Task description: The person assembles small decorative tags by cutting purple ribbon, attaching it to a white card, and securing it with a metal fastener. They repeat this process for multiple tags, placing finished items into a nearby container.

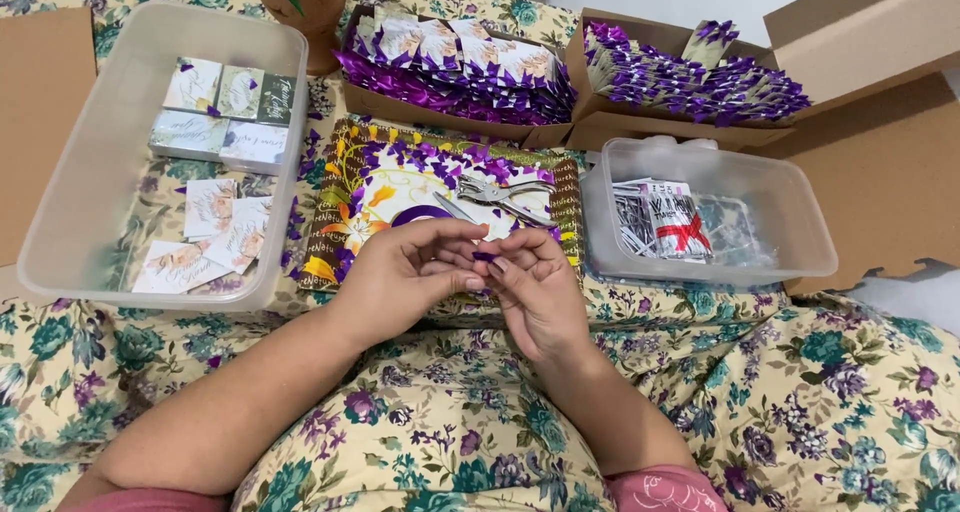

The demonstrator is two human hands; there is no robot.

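Both hands, left hand [405, 272] and right hand [535, 287], pinch a small purple ribbon scrap [484, 257] at the patterned tray's [325, 222] near edge; finished ribboned packets [460, 62] fill cardboard boxes, loose floral cards [215, 234] remain.

purple ribbon piece [484, 257] | small, short strip | pinched between fingertips of both hands, above patterned tray
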